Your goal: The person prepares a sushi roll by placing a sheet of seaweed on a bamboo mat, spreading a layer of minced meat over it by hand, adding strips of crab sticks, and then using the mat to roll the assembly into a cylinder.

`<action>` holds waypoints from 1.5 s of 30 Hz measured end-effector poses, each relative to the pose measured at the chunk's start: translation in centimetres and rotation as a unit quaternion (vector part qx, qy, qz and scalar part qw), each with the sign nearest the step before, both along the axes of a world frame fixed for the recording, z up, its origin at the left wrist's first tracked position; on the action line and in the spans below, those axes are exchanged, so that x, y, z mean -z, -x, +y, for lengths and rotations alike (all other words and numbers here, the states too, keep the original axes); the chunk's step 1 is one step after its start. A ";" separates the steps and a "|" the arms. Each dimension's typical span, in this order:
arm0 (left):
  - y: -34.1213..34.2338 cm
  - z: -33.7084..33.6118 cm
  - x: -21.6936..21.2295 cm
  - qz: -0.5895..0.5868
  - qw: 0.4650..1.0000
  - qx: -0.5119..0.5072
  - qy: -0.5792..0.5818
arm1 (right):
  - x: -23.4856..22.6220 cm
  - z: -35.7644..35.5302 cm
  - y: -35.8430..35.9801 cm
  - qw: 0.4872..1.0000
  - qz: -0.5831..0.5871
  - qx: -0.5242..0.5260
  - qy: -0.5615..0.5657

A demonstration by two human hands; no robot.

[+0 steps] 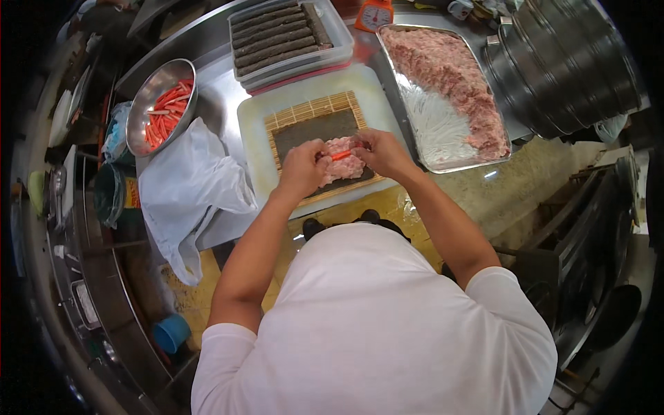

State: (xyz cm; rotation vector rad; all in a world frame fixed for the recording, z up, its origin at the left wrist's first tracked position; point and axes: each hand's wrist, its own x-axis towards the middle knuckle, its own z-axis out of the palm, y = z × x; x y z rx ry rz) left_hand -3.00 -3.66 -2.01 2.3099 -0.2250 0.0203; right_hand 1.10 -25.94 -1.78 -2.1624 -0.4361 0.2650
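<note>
A bamboo rolling mat lies on a pale cutting board, with a dark seaweed sheet on it. Pink minced meat is spread over the near part of the sheet. Across the meat runs a red crab stick. My left hand is closed at the stick's left end, its fingertips partly hidden behind the knuckles. At the other end, the fingers of my right hand pinch the stick, low over the meat.
A metal tray of minced meat stands right of the board, beside stacked steel pans. Behind is a plastic container of dark rolls and an orange scale. Leftward are a steel bowl of crab sticks and a white plastic bag.
</note>
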 end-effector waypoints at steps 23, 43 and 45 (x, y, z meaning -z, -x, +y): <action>-1.4 0.5 3.0 -0.122 0.980 0.062 -0.148 | 1.9 -0.2 -0.7 0.983 -0.120 -0.019 0.139; -21.6 35.9 2.5 -0.073 0.927 -0.152 -0.335 | 0.7 -3.4 7.6 0.977 0.025 0.203 0.060; -22.0 35.6 1.6 -0.051 0.916 -0.118 -0.381 | 0.2 -2.9 8.3 0.973 0.050 0.220 0.052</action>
